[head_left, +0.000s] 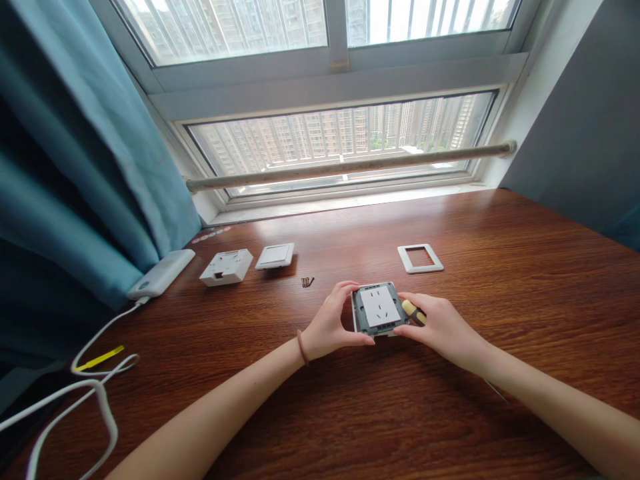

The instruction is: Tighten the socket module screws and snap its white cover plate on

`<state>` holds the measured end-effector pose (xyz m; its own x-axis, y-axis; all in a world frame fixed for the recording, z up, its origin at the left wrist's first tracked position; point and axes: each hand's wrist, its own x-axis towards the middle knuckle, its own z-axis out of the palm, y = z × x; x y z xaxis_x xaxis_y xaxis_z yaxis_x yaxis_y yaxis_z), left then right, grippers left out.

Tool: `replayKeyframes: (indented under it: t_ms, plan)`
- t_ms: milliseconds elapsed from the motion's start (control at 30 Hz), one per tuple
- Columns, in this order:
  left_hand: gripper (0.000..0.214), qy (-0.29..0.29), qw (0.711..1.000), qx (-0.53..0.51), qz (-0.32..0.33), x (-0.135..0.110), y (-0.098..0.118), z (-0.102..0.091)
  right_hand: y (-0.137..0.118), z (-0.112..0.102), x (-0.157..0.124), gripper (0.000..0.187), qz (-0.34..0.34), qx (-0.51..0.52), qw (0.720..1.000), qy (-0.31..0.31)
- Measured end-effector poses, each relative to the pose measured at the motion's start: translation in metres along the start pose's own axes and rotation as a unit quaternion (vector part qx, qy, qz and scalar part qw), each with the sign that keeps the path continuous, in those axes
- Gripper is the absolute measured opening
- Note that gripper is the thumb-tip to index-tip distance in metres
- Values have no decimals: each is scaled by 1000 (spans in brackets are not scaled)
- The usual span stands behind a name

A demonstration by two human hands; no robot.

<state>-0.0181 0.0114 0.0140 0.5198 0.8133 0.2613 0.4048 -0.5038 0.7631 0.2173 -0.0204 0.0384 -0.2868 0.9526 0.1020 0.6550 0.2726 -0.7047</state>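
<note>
Head view: a wide window (240, 33) is seen at the far side of a dark wood-grained table (320, 427), with a blue curtain (100, 133) hung along the left. Over the near half of the table two bare forearms are stretched, and between the hands a socket module (381, 307) is held face up, its grey plate set over a white shell glimpsed at the left edge. Its outline is nearly square, so no clear long axis is offered; its left side is met by the left hand (333, 323), its right side by the right hand (445, 327), and neither is nearer. It is gripped by the left thumb at the near edge and the left fingers at the far left corner; its right side is pinched by the right thumb and forefinger. Whether it is rested on the wood cannot be told. Beyond the right fingers a white frame (425, 269) is laid flat, while the far left is narrowed by a white box (226, 268) and a switch panel (275, 256). Wider room is left right of the right forearm. In the right hand, what appears to be a screwdriver (413, 311) is also grasped. Beyond the left hand, small screws (307, 282) are clustered.
</note>
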Motion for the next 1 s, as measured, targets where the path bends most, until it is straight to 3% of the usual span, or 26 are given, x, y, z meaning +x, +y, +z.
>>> replayKeyframes:
  t_ms: [600,1000]
  plan:
    - [86,1,1000,5,19,0,-2,-2,-6,2,-3,56,10,10,1000,8]
    - [89,17,995,-95,37,-7,-4,2,-13,-1,-2,63,16,84,996,18]
